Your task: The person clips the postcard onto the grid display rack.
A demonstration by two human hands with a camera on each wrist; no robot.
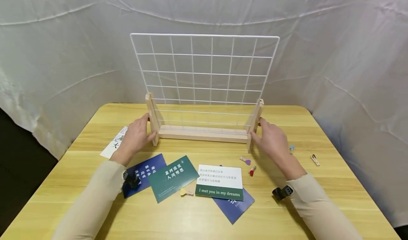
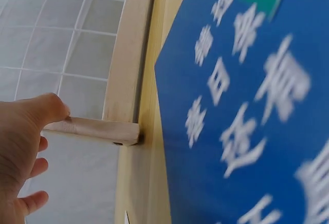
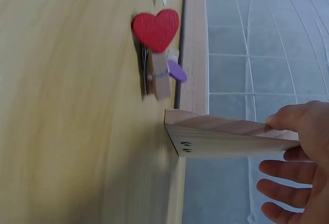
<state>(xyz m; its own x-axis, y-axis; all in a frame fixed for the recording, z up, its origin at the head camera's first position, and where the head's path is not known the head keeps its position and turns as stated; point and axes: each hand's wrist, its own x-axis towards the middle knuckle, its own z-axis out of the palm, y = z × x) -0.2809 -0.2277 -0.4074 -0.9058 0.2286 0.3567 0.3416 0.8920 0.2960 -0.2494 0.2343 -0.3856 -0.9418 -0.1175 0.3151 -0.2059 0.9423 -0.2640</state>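
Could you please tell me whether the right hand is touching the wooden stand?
Touching. In the right wrist view, the right hand has its thumb against the edge of the wooden stand.

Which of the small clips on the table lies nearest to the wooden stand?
The purple-heart clip, in front of the stand's right upright. The red-heart clip lies slightly farther out; the yellow clip, blue clip and dark-tipped clip are farther still.

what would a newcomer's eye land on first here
Probably the big white wire grid, rising from a wooden stand that the left hand and right hand grip at either end. Next, the bright red heart clip and the "I met you in my dreams" card, both lying nearer the person.
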